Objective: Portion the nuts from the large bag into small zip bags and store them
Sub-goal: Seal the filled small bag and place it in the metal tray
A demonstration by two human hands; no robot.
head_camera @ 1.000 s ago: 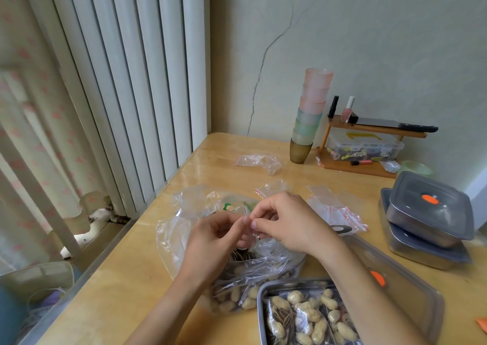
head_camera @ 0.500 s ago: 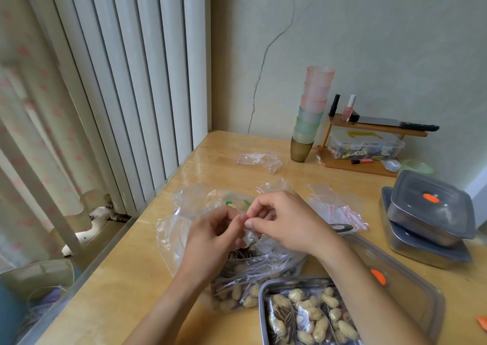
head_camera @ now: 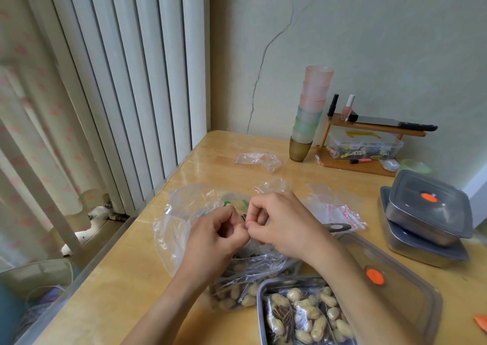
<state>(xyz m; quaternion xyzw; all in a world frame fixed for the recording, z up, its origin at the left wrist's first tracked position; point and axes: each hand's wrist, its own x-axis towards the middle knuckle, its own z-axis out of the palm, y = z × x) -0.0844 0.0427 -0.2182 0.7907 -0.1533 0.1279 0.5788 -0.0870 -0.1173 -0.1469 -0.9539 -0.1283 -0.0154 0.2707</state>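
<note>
Left hand (head_camera: 218, 235), right hand (head_camera: 279, 226): fingers curled, pinching the top of a small zip bag (head_camera: 250, 255). It hangs over the large peanut bag (head_camera: 232, 293) near the worktop (head_camera: 118, 278) front edge, beside a steel tray (head_camera: 259, 305).

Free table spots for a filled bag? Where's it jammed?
Bare wood: near-left corner of the table, left of the large bag; far strip between crumpled bag and wall; patch right of lid, nearer than stacked containers. Crowded: centre, where left hand and right hand pinch a small zip bag over the large bag, beside the tray.
</note>
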